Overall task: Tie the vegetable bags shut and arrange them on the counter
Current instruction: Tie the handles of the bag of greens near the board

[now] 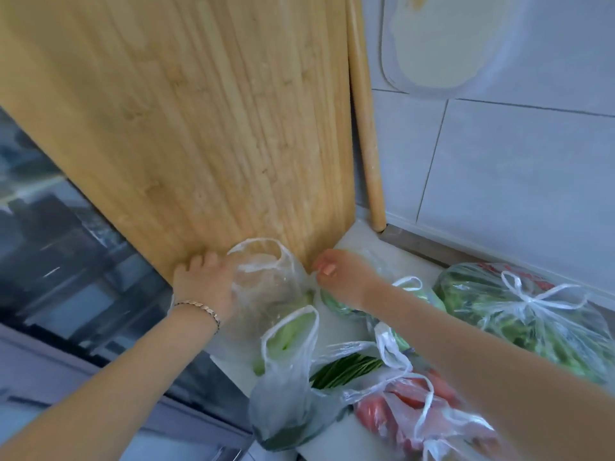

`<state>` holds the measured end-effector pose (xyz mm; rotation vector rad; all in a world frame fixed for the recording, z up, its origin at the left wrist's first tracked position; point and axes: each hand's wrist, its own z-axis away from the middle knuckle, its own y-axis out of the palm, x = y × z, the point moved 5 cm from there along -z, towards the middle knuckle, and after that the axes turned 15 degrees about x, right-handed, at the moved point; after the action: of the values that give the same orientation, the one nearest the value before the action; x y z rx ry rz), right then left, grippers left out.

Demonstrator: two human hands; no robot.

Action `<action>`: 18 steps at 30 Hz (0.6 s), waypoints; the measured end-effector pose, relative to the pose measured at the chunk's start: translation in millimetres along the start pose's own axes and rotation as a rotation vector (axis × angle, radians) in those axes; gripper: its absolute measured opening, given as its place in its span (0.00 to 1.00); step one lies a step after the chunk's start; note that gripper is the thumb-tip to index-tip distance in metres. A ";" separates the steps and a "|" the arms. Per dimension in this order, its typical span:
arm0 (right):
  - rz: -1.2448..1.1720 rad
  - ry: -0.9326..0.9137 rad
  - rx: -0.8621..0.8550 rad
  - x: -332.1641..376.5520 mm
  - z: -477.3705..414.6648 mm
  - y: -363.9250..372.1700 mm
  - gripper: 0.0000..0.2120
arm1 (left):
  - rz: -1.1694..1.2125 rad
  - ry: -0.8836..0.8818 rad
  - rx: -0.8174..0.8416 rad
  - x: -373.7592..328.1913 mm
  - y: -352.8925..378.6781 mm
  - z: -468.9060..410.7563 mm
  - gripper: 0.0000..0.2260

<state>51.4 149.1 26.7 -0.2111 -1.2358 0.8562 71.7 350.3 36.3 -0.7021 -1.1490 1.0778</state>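
A clear plastic bag [266, 281] with its handle loops open stands against the foot of the bamboo board. My left hand [204, 281] grips its left side, fingers curled on the plastic. My right hand [336, 274] pinches the bag's right handle between thumb and fingers. Near the counter's front edge an open bag of pale green vegetables [286, 377] stands upright. A bag of green beans [346, 371] and a bag of red tomatoes [416, 414] lie beside it. At the right lies a tied bag of leafy greens [519, 314].
A large bamboo cutting board [199, 128] leans upright at the back left. A wooden rolling pin [366, 128] stands in the tiled corner. The white counter [372, 247] ends at a dark glass surface [66, 261] on the left. Another green bag [409, 291] lies under my right forearm.
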 end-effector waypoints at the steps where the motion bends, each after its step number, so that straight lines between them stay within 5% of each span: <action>1: 0.032 0.015 0.004 3.6 -9.3 4.6 0.18 | 0.024 0.001 0.039 5.9 3.1 -5.0 0.17; 4: 0.153 0.040 -0.024 13.1 -39.1 13.9 0.33 | 0.183 0.139 0.071 11.0 2.9 -16.8 0.12; 8: 0.169 0.002 -0.010 31.2 -81.3 25.6 0.42 | 0.400 0.385 -0.189 8.8 -21.8 -19.9 0.07; 10: 0.061 0.056 0.016 33.8 -101.7 28.6 0.35 | 0.512 0.447 -0.248 10.0 -29.1 -27.7 0.06; 13: -0.101 0.106 -0.027 33.2 -118.5 21.7 0.11 | 0.624 0.532 -0.280 7.1 -35.7 -43.6 0.09; 18: -0.622 0.234 -0.232 12.3 -82.7 -23.6 0.18 | 0.902 0.482 -0.281 6.6 -46.0 -56.2 0.20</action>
<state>136.4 165.7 20.0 -0.0970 -1.0865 0.1442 139.4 344.3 62.6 -1.6965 -0.5417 1.3724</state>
